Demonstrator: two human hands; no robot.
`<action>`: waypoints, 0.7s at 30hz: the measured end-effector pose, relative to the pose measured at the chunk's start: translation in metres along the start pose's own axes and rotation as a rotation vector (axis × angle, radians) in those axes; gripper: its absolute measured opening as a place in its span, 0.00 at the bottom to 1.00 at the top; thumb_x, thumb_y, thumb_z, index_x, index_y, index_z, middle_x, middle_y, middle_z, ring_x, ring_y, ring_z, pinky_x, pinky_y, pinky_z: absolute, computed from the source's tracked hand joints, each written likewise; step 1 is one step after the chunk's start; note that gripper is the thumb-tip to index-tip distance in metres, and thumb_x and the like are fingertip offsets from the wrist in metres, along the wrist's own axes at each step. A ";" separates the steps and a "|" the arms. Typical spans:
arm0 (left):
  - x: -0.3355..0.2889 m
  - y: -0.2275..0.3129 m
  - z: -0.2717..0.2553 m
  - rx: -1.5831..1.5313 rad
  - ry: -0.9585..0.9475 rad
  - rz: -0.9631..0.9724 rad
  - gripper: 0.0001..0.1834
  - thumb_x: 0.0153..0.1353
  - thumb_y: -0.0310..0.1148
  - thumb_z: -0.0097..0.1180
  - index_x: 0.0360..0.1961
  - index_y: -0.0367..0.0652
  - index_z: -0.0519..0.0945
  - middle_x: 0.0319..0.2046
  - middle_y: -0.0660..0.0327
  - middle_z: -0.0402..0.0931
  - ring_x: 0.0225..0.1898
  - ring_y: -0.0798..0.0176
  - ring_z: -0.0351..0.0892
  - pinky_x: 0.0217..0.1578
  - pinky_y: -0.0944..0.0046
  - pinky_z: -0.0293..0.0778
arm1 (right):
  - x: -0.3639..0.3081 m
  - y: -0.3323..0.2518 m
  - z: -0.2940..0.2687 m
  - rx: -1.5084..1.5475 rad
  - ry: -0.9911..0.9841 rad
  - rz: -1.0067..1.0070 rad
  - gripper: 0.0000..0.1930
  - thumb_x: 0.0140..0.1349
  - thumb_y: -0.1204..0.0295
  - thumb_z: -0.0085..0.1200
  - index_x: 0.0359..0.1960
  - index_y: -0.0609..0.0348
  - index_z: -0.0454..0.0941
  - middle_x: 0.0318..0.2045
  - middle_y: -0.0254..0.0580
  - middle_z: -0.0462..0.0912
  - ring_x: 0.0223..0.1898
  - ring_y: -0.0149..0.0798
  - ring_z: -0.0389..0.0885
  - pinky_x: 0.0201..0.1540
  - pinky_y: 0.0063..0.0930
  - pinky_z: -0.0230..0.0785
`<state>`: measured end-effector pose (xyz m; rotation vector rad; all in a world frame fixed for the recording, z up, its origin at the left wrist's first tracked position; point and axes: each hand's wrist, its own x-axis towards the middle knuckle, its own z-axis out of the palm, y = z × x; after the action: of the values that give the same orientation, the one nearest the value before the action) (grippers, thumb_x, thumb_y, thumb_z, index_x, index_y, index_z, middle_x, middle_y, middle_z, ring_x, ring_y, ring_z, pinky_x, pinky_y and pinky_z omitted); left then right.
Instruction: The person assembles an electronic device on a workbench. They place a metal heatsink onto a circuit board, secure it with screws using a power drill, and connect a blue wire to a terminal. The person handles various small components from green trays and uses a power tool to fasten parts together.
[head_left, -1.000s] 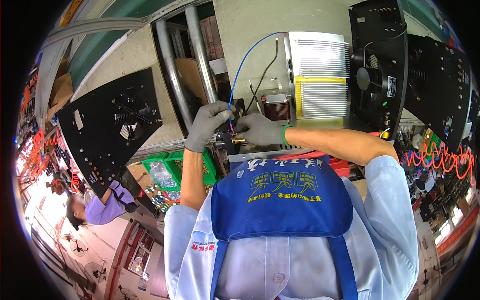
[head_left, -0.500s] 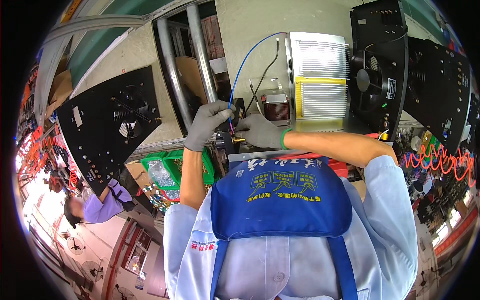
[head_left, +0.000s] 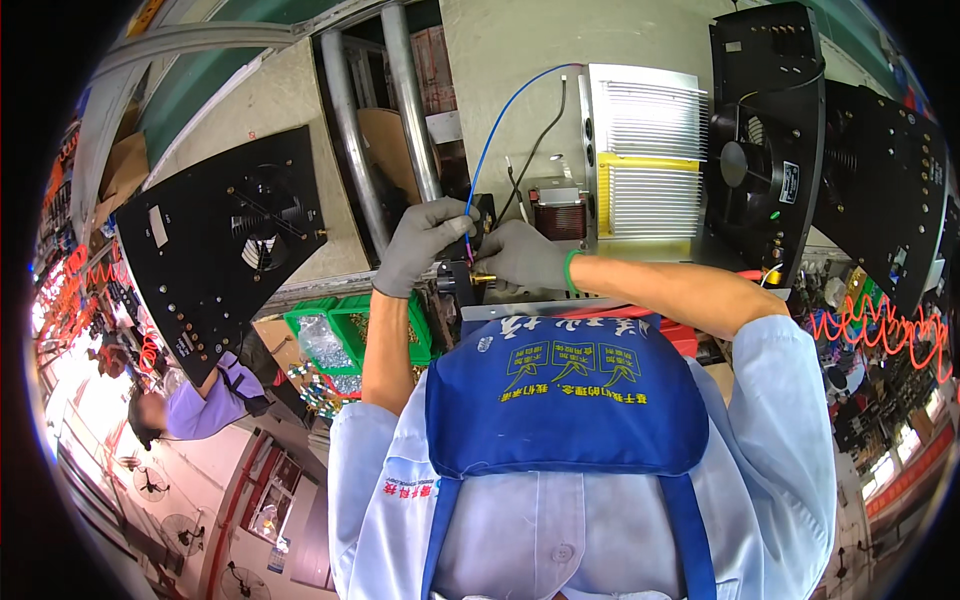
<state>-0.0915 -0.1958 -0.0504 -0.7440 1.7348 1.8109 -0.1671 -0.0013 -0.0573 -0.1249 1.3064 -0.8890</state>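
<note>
Crowded desk (head_left: pixel 520 60): left hand (head_left: pixel 420 245) pinches blue wire (head_left: pixel 500 120) upright while right hand (head_left: pixel 522 258) grips small black part (head_left: pixel 458 280), steadying it for close work.

Small black part (head_left: pixel 462 278) and blue wire's (head_left: pixel 497 130) end mostly hidden between the hands.

Ribbed bare-metal housing (head_left: pixel 648 150), matt knit gloves (head_left: pixel 420 245)

The scene is brightly and evenly lit, with soft, faint shadows and sharp focus in the middle. Strong fisheye distortion bends straight edges toward the round black rim. At the lower left the floor (head_left: pixel 75 400) is overexposed to a pinkish-white glare.
</note>
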 end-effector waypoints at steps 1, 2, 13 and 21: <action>0.000 0.000 0.000 -0.010 0.001 -0.003 0.15 0.66 0.37 0.64 0.48 0.37 0.85 0.34 0.65 0.84 0.33 0.76 0.76 0.33 0.74 0.69 | 0.002 0.002 0.002 0.018 0.015 0.006 0.13 0.65 0.68 0.61 0.41 0.69 0.86 0.22 0.42 0.82 0.20 0.33 0.81 0.24 0.28 0.76; 0.000 0.001 0.000 -0.008 -0.003 -0.014 0.15 0.66 0.37 0.64 0.47 0.37 0.85 0.33 0.65 0.84 0.32 0.76 0.76 0.32 0.75 0.69 | 0.004 0.005 0.002 0.024 0.010 0.008 0.14 0.65 0.68 0.61 0.41 0.70 0.85 0.22 0.42 0.83 0.20 0.33 0.81 0.23 0.28 0.76; 0.002 -0.005 -0.001 0.000 -0.011 0.037 0.15 0.67 0.38 0.65 0.48 0.39 0.85 0.33 0.67 0.84 0.31 0.78 0.75 0.31 0.75 0.68 | -0.001 -0.006 -0.007 0.014 -0.101 0.041 0.16 0.68 0.67 0.59 0.44 0.71 0.83 0.23 0.44 0.83 0.21 0.34 0.82 0.24 0.29 0.77; 0.003 -0.003 -0.001 0.011 -0.019 -0.008 0.15 0.67 0.37 0.65 0.48 0.39 0.85 0.34 0.67 0.84 0.32 0.78 0.75 0.32 0.75 0.69 | 0.001 -0.005 -0.007 -0.025 -0.095 0.033 0.17 0.70 0.64 0.57 0.42 0.71 0.83 0.24 0.44 0.84 0.21 0.34 0.83 0.26 0.29 0.79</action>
<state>-0.0912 -0.1966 -0.0547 -0.7255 1.7259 1.7966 -0.1753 -0.0022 -0.0571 -0.1630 1.2276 -0.8297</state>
